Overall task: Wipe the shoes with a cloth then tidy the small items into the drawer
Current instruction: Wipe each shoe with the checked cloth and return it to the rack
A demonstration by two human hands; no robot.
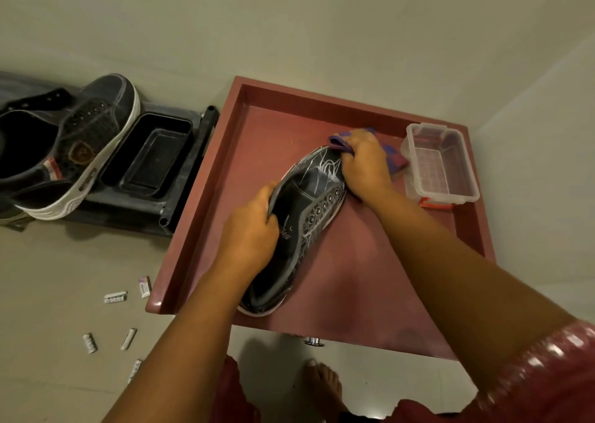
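A black shoe (299,204) with white scribble marks lies on its side inside the open reddish drawer (199,197), toe pointing away. My left hand (251,229) grips the shoe by its tongue and collar. My right hand (363,162) holds a purple cloth (341,142) bunched against the toe. Part of the cloth is hidden under that hand. Several small white items (115,297) lie scattered on the floor to the left of the drawer.
A clear plastic box (441,165) stands in the drawer's far right corner. A second dark shoe (74,146) rests on a black rack (180,152) at the left, beside a black tray (151,155). My bare foot (323,381) is below the drawer's front.
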